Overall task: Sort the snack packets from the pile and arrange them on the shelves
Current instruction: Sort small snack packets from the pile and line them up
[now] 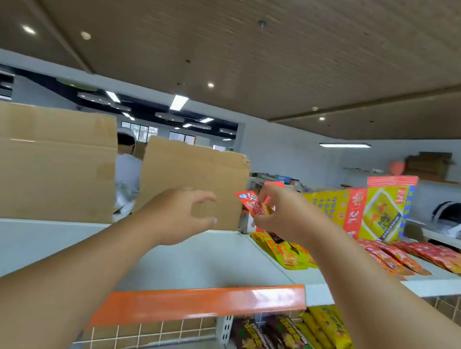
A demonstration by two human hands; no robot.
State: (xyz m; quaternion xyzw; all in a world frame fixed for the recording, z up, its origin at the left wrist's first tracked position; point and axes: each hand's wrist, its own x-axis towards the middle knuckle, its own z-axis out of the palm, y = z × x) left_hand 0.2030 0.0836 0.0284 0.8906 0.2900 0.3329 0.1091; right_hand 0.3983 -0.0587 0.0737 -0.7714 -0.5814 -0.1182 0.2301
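My right hand [277, 212] pinches a red packet [250, 204] above the top shelf [209, 261]; my left hand [177, 214] hovers half-open, empty. Yellow rows [283, 252] and red rows [421, 256] already lie shelved; pile unseen.

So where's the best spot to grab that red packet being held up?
Probably the free left end of the red packet, from the left. It is thin and flat, and the right grip pinches its right end, so only the left end sticks out. The open left grip is on that side.
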